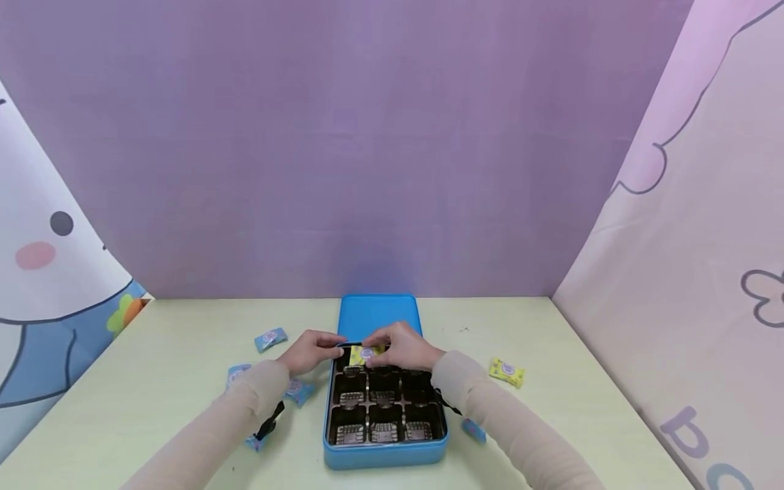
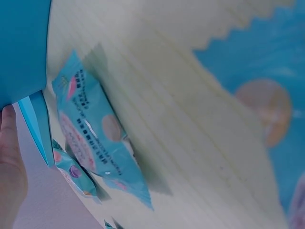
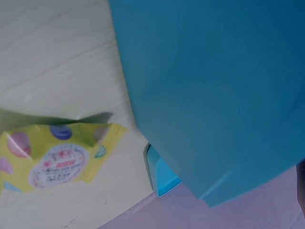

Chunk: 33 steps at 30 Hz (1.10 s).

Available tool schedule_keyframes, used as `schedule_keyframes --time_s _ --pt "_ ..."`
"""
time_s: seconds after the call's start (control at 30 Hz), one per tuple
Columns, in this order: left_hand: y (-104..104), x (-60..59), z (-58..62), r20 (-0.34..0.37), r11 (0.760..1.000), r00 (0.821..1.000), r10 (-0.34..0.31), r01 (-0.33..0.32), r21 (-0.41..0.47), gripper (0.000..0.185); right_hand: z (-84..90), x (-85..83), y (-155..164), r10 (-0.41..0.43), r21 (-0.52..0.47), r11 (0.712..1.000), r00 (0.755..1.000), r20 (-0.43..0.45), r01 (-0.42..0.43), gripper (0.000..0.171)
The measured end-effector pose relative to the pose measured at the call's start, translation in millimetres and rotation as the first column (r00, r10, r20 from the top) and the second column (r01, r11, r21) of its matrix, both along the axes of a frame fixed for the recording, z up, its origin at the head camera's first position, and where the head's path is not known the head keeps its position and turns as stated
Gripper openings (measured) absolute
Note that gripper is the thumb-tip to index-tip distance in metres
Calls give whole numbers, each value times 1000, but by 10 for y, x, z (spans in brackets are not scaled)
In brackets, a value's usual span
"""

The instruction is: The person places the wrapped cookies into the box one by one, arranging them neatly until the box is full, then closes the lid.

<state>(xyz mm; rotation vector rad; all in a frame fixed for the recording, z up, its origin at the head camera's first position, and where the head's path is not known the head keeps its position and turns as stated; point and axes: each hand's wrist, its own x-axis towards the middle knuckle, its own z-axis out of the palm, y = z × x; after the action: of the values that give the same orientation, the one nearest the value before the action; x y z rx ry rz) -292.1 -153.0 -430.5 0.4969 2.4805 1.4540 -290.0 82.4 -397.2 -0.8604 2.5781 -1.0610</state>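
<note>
A blue tin [image 1: 384, 454] holds a brown tray with several compartments. Over the tray's far row, both hands hold a yellow candy packet [image 1: 365, 354]. My left hand [image 1: 335, 350] pinches its left end, and my right hand [image 1: 375, 344] curls over its right side from above. The tin's blue lid [image 1: 378, 314] lies flat just behind the hands. In the left wrist view only the heel of the left hand [image 2: 8, 157] shows beside the tin's blue wall [image 2: 21, 47]. The right wrist view shows the blue tin surface [image 3: 214, 95] but no fingers.
Blue candy packets [image 1: 270, 338] [image 1: 299, 391] [image 2: 95, 138] lie on the pale green table [image 1: 184, 340] left of the tin. A second yellow packet [image 1: 506, 371] [image 3: 52, 157] lies to the right, and a blue one [image 1: 474, 430] under my right forearm. Printed fabric walls close in three sides.
</note>
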Motion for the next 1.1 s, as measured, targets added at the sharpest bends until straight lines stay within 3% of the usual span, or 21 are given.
schedule_keyframes --time_s 0.27,0.5,0.87,1.1 --pt "-32 26 -6 -43 999 998 -36 36 -9 43 -8 18 -24 7 38 999 999 -34 -6 37" --pt "-9 17 2 11 1000 1000 9 -8 -10 42 -37 8 -57 20 48 999 999 -40 -18 38" --pt "-14 -1 -19 12 1000 1000 -12 12 5 42 -79 2 -82 21 62 998 998 -59 -17 38" --pt "-2 19 -11 33 1000 999 16 -16 3 40 -85 4 -111 29 66 998 997 -73 -24 39"
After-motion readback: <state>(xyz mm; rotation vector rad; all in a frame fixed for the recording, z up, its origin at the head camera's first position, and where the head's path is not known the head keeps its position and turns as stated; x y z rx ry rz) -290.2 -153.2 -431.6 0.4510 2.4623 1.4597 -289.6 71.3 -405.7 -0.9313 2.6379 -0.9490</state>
